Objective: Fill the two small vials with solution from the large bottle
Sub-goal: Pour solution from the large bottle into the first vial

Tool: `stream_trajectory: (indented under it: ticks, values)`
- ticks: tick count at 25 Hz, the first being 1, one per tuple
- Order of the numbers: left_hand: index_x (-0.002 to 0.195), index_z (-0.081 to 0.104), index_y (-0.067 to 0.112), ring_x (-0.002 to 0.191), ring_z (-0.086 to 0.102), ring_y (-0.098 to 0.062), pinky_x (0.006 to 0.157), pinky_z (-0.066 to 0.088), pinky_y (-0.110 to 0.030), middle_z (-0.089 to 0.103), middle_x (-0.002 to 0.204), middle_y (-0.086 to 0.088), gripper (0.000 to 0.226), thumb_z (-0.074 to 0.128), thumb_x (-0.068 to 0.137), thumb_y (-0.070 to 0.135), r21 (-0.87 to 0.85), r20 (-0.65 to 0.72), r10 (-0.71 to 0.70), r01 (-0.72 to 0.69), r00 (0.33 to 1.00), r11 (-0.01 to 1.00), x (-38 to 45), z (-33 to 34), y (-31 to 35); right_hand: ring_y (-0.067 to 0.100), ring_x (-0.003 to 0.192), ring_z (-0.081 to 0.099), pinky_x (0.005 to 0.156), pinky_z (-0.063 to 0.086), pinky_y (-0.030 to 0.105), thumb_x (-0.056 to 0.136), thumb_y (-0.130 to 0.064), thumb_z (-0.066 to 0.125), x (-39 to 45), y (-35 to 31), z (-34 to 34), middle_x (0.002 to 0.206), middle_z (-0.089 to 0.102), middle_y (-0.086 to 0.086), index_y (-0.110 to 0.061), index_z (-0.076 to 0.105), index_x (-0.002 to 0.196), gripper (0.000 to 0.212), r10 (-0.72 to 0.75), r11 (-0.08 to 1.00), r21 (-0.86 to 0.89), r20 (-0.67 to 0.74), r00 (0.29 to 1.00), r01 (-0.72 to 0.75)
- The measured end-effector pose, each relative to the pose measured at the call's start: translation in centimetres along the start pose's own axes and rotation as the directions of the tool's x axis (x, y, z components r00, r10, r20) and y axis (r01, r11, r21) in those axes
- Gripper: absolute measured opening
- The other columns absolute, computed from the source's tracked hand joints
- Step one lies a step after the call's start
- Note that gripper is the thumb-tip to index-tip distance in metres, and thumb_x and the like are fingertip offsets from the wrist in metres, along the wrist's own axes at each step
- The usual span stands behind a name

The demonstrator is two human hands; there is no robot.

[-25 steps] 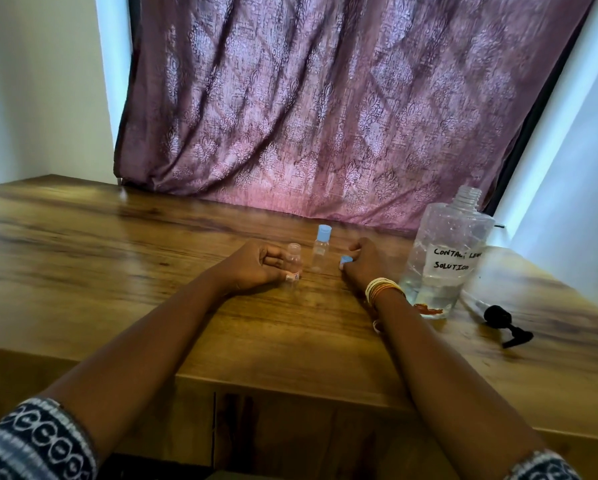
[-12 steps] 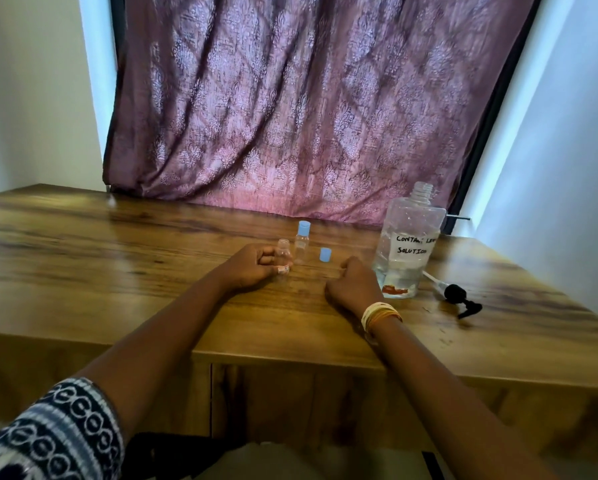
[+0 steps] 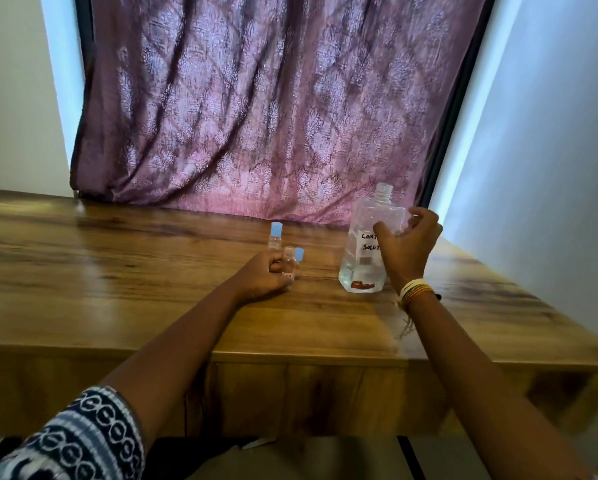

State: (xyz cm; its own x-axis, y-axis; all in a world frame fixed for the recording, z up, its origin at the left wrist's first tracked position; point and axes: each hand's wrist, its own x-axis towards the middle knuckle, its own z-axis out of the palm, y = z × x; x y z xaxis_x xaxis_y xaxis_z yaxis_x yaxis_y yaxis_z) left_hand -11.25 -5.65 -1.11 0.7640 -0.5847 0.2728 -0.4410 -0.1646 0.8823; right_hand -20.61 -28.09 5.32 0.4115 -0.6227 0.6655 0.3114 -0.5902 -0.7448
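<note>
On the wooden table (image 3: 117, 271), prep only — left hand (image 3: 263, 277) pinches the uncapped small clear vial (image 3: 288, 265) upright, its loose blue cap (image 3: 299, 253) just behind, second blue-capped vial (image 3: 275, 235) unopened; right hand (image 3: 406, 245), fingers spread, reaches the open large clear bottle (image 3: 363, 251) — no visible pour yet.

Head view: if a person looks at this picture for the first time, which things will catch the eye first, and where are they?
The large clear bottle, uncapped and hand-labelled, stands at the right of the wooden table, and the right hand is closing around it. Near the middle, the left hand holds an open small vial; a blue cap lies just behind it, and a second vial, blue-capped, stands further back. A purple patterned curtain fills the background.
</note>
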Motion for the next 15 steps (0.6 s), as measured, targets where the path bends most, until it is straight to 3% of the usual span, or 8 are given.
stream_trajectory:
  ticks: [2,4,6,9,12,15]
  values:
    - [0.12,0.059,0.015,0.106,0.067,-0.018,0.091,0.056,-0.039,0.07,0.114,-0.005,0.044,0.071,0.078,0.016,0.015,-0.001,0.012,-0.012,1.0,1.0,0.0,-0.1,-0.5,0.026,0.113,0.053,0.088,0.05,0.036,0.075,-0.02,0.078,2.0,0.8,-0.1,0.131,0.045,0.008,-0.017,0.035,0.136,0.075,0.164,0.981,0.072,0.201,0.966,-0.182]
    - [0.126,0.056,0.016,0.105,0.067,-0.016,0.089,0.056,-0.036,0.068,0.116,-0.003,0.06,0.077,0.071,0.032,-0.024,-0.042,-0.015,0.014,0.999,1.0,0.0,-0.4,-0.7,0.032,0.108,0.061,0.076,0.054,0.036,0.083,-0.016,0.072,3.3,0.6,-0.6,0.116,0.06,0.004,-0.011,0.041,0.137,0.062,0.264,0.919,0.157,0.435,0.861,-0.362]
    - [0.122,0.059,0.018,0.104,0.066,-0.015,0.085,0.056,-0.031,0.068,0.114,-0.002,0.054,0.077,0.073,0.033,-0.076,-0.134,-0.003,-0.007,0.991,0.997,0.1,-0.4,-0.5,0.032,0.094,0.069,0.07,0.057,0.038,0.083,-0.013,0.071,3.8,0.2,-0.6,0.098,0.07,0.006,-0.006,0.056,0.124,0.045,0.239,0.901,0.181,0.55,0.8,-0.393]
    - [0.115,0.066,0.014,0.102,0.068,-0.018,0.079,0.056,-0.025,0.07,0.111,-0.005,0.033,0.071,0.083,0.019,-0.13,-0.186,0.025,-0.049,0.982,0.99,0.3,-0.3,-0.1,0.02,0.078,0.073,0.073,0.061,0.041,0.074,-0.01,0.079,3.4,0.0,0.3,0.092,0.073,0.005,-0.013,0.064,0.102,0.032,0.125,0.941,0.205,0.529,0.84,-0.269]
    - [0.111,0.068,0.009,0.1,0.069,-0.018,0.08,0.057,-0.026,0.072,0.109,-0.007,0.026,0.068,0.086,0.017,-0.147,-0.184,0.028,-0.056,0.983,0.987,0.4,-0.2,-0.2,0.008,0.083,0.068,0.068,0.059,0.022,0.069,-0.014,0.085,2.5,-0.3,1.9,0.1,0.068,-0.003,-0.014,0.056,0.11,0.05,-0.022,0.984,0.168,0.427,0.904,-0.056]
    - [0.108,0.07,0.012,0.098,0.069,-0.017,0.086,0.055,-0.031,0.073,0.106,-0.005,0.021,0.065,0.088,0.019,-0.127,-0.215,0.057,-0.085,0.975,0.988,0.7,-0.3,-0.3,0.004,0.087,0.063,0.073,0.054,0.015,0.064,-0.02,0.088,1.8,0.1,3.7,0.102,0.063,-0.007,-0.013,0.054,0.112,0.06,-0.292,0.956,0.126,0.441,0.849,0.264]
